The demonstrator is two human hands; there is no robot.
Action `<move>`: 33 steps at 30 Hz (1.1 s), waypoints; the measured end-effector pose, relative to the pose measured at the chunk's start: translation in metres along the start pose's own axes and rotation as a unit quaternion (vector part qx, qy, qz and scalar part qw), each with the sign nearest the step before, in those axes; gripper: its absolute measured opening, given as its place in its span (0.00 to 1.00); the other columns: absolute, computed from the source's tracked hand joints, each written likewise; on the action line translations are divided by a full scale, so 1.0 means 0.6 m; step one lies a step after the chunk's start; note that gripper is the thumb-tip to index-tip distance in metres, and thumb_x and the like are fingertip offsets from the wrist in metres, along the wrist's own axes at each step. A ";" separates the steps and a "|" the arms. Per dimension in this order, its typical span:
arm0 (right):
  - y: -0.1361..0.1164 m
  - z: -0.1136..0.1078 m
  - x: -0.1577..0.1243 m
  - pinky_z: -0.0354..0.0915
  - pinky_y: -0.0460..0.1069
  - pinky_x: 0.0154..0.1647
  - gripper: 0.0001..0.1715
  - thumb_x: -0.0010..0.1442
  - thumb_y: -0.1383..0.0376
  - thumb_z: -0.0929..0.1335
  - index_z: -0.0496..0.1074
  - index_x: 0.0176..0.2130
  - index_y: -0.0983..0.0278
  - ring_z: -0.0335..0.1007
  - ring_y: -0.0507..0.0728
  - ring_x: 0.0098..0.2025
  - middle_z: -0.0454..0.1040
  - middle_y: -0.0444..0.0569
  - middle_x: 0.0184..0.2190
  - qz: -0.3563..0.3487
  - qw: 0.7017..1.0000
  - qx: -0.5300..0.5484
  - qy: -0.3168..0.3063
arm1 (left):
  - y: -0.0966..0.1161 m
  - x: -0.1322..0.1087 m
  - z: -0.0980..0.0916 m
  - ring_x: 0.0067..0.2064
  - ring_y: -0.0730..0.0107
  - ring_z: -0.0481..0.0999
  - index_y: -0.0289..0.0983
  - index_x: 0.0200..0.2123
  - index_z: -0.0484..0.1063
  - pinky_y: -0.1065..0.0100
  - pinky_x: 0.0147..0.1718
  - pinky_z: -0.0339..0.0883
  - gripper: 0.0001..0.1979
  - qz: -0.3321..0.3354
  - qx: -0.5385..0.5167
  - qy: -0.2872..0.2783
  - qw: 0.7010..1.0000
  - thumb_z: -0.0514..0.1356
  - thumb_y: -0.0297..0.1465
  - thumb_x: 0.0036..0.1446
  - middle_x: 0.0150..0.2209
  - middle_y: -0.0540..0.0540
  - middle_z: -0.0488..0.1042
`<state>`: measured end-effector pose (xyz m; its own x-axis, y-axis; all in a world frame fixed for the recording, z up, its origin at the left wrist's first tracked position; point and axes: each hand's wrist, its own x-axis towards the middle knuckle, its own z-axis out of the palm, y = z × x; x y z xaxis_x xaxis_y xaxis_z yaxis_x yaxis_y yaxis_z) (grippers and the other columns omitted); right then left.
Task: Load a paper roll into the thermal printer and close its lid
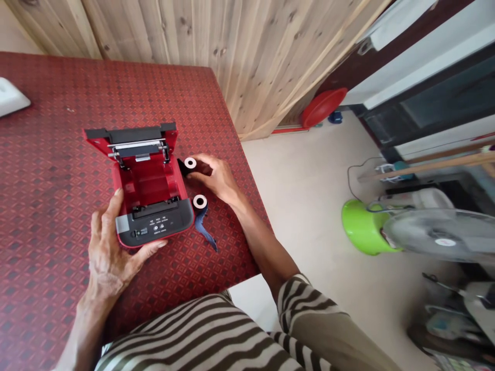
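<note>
A small red and black printer [154,216] rests on the table with its lid [135,139] raised, showing a hollow red bay [149,180] with nothing in it. My left hand [112,247] grips its near left corner, fingers along the side and thumb along the front edge. Just right of the printer, my right hand [214,175] has thumb and fingers closed around a dark ribbon roll [190,163] with a pale core end. A second ribbon roll [200,201] stands nearer me, beside the printer, its dark blue tail [205,234] trailing over the tabletop.
The patterned red tabletop [50,206] ends to the right of my right forearm. A white object [11,97] sits at the far left. Wooden panelling [185,31] rises behind the table. On the floor are a green bucket-like item [359,226], a fan [441,234] and a red basin [324,106].
</note>
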<state>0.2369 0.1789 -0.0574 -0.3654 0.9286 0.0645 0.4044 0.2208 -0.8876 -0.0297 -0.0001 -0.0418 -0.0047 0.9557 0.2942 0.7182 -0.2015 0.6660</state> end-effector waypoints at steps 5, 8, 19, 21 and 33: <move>-0.019 -0.016 -0.009 0.76 0.58 0.57 0.16 0.60 0.57 0.80 0.82 0.46 0.58 0.83 0.60 0.49 0.87 0.46 0.46 0.003 0.995 0.093 0.024 | 0.003 0.002 0.011 0.58 0.37 0.76 0.44 0.84 0.49 0.42 0.56 0.76 0.59 0.044 0.066 0.054 0.995 0.69 0.62 0.60 0.65 0.31 0.74; -0.080 -0.069 -0.045 0.76 0.54 0.54 0.21 0.60 0.54 0.83 0.82 0.49 0.57 0.82 0.58 0.48 0.85 0.44 0.46 -0.007 0.991 0.134 0.000 | 0.002 0.001 0.015 0.60 0.38 0.76 0.43 0.84 0.50 0.43 0.57 0.77 0.59 0.035 0.060 0.053 0.996 0.68 0.63 0.60 0.64 0.31 0.74; -0.225 -0.012 -0.036 0.75 0.56 0.58 0.18 0.70 0.58 0.78 0.81 0.55 0.64 0.81 0.59 0.51 0.86 0.51 0.49 -0.234 0.948 -0.113 -0.182 | 0.005 -0.009 0.020 0.63 0.40 0.77 0.44 0.83 0.49 0.43 0.60 0.78 0.55 -0.001 0.021 0.037 0.999 0.67 0.59 0.64 0.67 0.30 0.71; -0.223 0.020 -0.026 0.74 0.59 0.61 0.12 0.73 0.63 0.76 0.81 0.54 0.65 0.80 0.62 0.54 0.85 0.54 0.50 -0.233 0.930 -0.228 -0.171 | 0.007 -0.010 0.019 0.64 0.38 0.76 0.43 0.82 0.50 0.42 0.62 0.77 0.56 -0.007 0.011 0.030 0.999 0.69 0.59 0.62 0.70 0.29 0.69; -0.233 0.087 0.004 0.72 0.59 0.58 0.20 0.75 0.77 0.63 0.81 0.56 0.67 0.81 0.67 0.55 0.85 0.59 0.44 -0.125 0.860 -0.451 -0.201 | 0.012 -0.010 0.025 0.67 0.36 0.74 0.41 0.82 0.49 0.36 0.64 0.75 0.57 -0.003 -0.003 0.032 0.999 0.69 0.60 0.62 0.70 0.28 0.68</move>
<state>0.1356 0.1348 0.0431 -0.7230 0.6799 -0.1225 0.6908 0.7090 -0.1416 -0.0142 -0.0040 -0.0491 -0.0541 0.9410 0.3342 0.7135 -0.1977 0.6722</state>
